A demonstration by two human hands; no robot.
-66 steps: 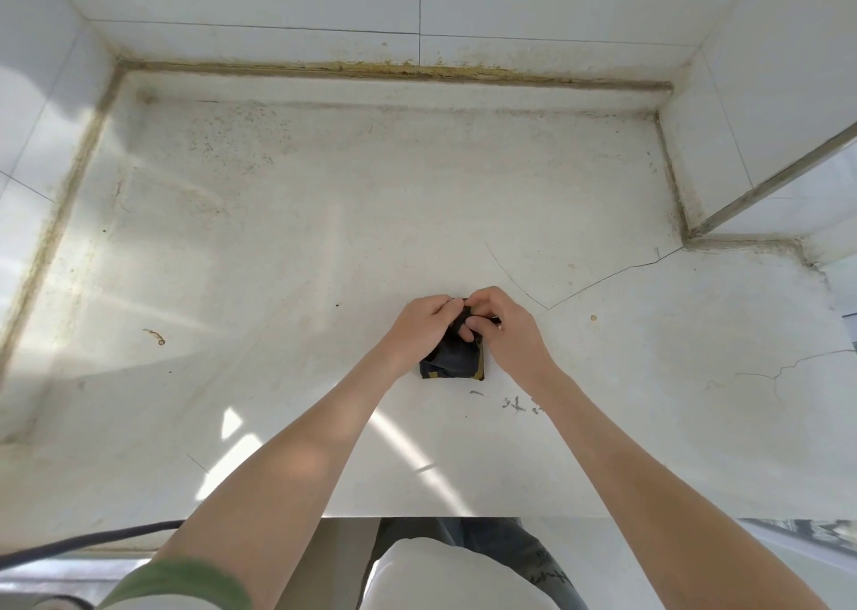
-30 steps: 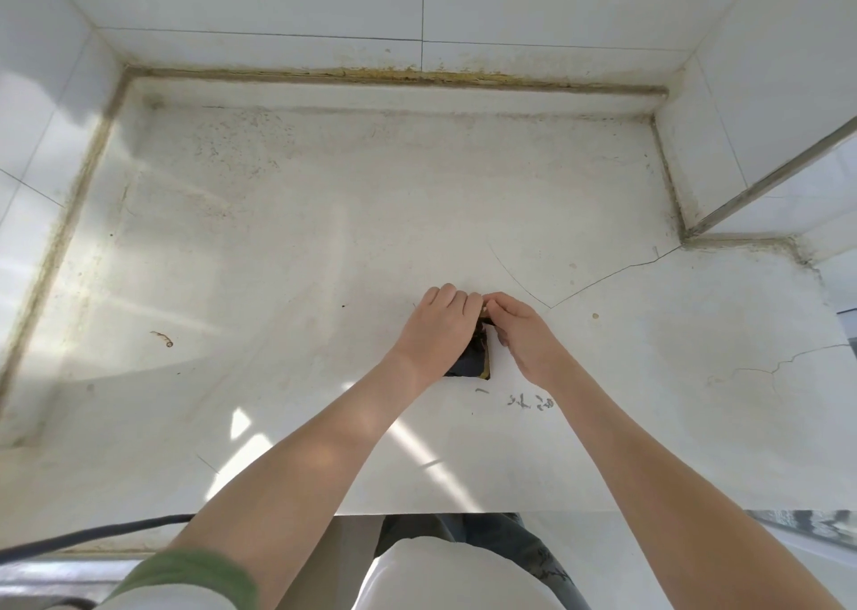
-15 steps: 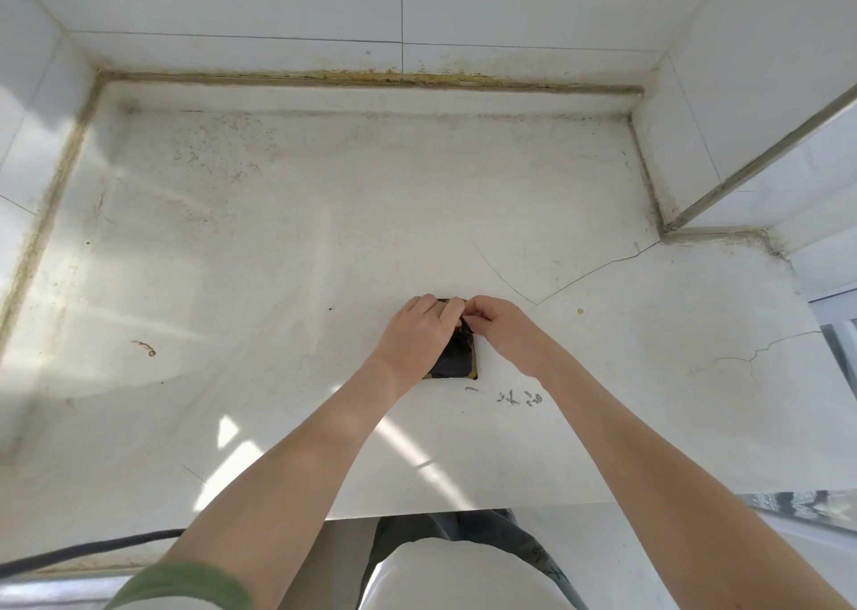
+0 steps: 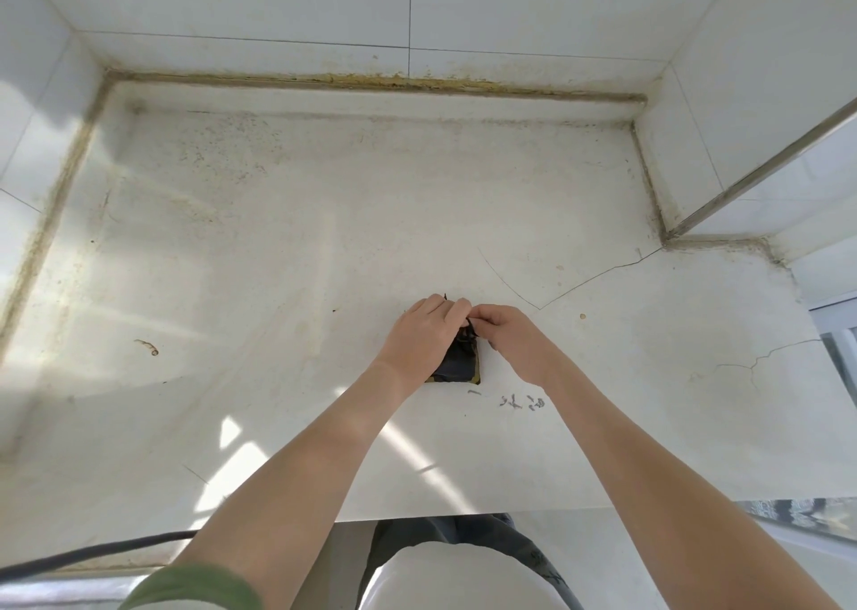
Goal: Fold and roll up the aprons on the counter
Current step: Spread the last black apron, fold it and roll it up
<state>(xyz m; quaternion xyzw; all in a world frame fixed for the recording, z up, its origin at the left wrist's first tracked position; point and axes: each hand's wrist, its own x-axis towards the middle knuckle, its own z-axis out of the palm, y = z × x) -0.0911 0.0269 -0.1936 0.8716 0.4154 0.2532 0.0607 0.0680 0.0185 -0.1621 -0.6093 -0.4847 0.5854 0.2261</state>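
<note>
Rolled apron (image 4: 457,366) sits near the counter (image 4: 278,261) front edge, centre-right. Left hand (image 4: 424,336) presses down on it; right hand (image 4: 508,333) pinches its dark tie (remaining surface wide open).

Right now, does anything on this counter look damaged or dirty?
Yes. A long crack runs across the counter from the right wall corner, a second crack branches further right, and the back seam is stained yellow-brown.

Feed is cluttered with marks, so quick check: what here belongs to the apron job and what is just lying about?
Job:
- dark folded apron bundle
- its thin tie string
- left hand, right hand, both on the bundle

Lying about:
- black cable at the counter's near edge
- dark scribbles
- small curled scrap
</note>
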